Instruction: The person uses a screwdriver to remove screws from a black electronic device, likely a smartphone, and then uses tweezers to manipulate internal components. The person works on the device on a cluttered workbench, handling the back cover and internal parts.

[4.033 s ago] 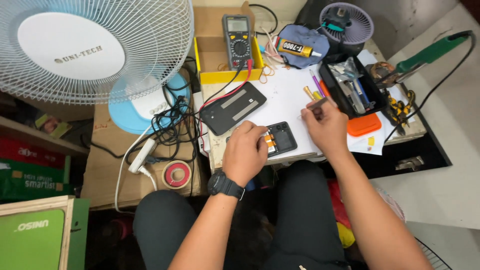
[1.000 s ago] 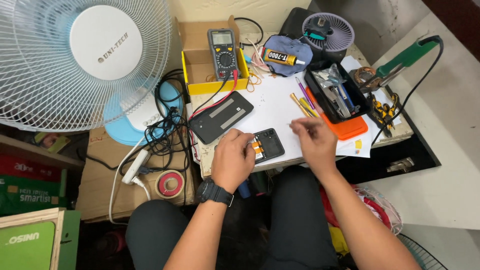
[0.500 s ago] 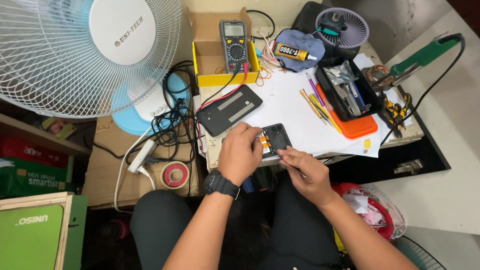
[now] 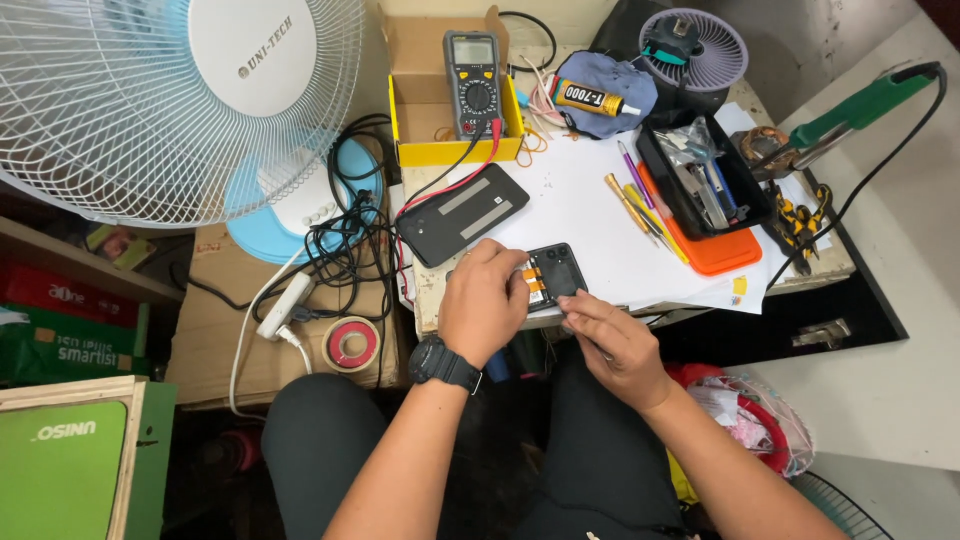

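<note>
I see my left hand (image 4: pixel 483 302) w/ fingers holding the small open phone (image 4: pixel 553 274) on the table (image 4: pixel 590 200), right hand (image 4: pixel 612 340) fingers pinched narrow at its bottom edge

opened phone (image 4: pixel 553 274) | dark, apparently back off | flat, table's near edge

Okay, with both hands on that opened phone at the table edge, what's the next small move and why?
Probably bring the right hand up so its fingertips reach the opened phone. The left hand already pins the phone's left side at the table edge, while the right sits just below it, at its lower right corner, over the lap.
</note>
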